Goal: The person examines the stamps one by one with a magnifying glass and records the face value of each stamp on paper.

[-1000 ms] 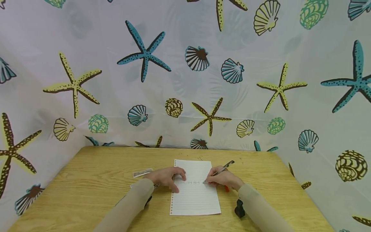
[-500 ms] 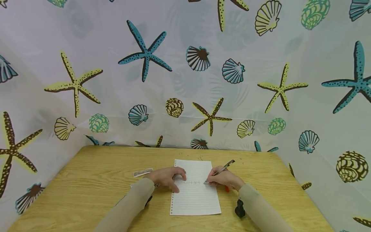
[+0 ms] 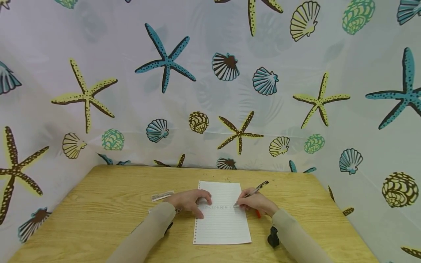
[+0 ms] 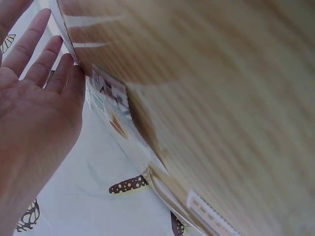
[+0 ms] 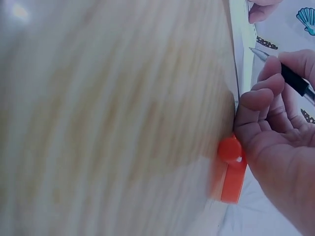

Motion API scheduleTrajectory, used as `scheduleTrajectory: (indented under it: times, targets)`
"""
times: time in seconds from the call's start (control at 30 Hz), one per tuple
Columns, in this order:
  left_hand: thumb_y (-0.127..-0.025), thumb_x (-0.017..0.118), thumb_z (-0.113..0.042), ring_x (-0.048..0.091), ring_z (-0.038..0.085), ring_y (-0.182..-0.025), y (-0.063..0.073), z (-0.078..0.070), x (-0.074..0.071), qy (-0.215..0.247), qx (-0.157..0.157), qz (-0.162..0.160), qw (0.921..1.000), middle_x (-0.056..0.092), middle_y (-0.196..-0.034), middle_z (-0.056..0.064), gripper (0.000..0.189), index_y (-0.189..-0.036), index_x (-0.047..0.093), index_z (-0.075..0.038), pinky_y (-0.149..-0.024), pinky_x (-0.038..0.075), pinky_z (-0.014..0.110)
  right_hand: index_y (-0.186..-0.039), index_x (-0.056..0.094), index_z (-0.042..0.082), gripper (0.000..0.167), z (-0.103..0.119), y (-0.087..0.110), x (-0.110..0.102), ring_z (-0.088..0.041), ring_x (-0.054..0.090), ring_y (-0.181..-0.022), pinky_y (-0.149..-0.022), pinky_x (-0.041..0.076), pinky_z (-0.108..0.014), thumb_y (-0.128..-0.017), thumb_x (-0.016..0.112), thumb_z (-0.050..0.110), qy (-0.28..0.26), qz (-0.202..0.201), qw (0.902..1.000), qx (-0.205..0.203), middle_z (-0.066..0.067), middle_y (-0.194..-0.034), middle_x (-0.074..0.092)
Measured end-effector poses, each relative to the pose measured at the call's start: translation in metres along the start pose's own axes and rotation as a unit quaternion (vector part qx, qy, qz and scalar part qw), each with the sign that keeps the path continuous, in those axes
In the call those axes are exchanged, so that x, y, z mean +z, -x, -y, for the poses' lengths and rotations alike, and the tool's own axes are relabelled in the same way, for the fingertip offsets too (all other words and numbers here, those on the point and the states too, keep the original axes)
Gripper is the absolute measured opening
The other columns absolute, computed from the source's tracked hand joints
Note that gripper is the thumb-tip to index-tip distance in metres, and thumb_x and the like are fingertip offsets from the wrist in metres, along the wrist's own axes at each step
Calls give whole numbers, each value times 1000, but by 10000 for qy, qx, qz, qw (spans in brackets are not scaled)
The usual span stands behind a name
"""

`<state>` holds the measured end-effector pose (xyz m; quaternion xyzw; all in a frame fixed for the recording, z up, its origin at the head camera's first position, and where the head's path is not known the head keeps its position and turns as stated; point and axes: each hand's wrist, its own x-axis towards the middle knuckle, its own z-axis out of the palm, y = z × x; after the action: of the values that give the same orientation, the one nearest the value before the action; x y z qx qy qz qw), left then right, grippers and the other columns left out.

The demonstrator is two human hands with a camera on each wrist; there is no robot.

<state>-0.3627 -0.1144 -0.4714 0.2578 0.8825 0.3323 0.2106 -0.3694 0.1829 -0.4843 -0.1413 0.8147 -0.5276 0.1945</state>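
A sheet of lined, hole-punched paper (image 3: 222, 228) lies on the wooden table, with a row of faint handwriting across its middle. My left hand (image 3: 188, 200) rests on the sheet's left edge, fingers spread and loosely bent, holding nothing. At the right side of the sheet, my right hand (image 3: 255, 202) pinches a pen (image 3: 262, 185) with a clear barrel and a black grip. The pen's tip is at the end of the written row. In the right wrist view, thumb and forefinger meet at the black grip (image 5: 294, 78), and the other fingers curl beneath.
An orange plastic object (image 5: 234, 183) lies beside my right hand, mostly hidden in the head view. Printed paper strips (image 3: 162, 196) lie left of the sheet, partly under my left arm. Behind the table (image 3: 108, 197) hangs a curtain (image 3: 204, 98) with starfish and shells.
My right hand has shifted slightly right with the pen, and a short new stroke shows left of the tip. The left hand and the sheet have stayed in place.
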Motion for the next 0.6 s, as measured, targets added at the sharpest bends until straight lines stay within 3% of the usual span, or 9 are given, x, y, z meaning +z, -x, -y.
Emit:
scheduleTrajectory:
  times: [0.6]
  targets:
    - [-74,85,-9,33,31,-144,0,-1,0,17,26,45,10000,45,-150,6,39,-107,67,-19,-117,28,49,-85,62,5,9,1,-1,1,-12,52,-64,-59,43,-23,-88,69,11,362,-76,9992,118,-1,-75,63]
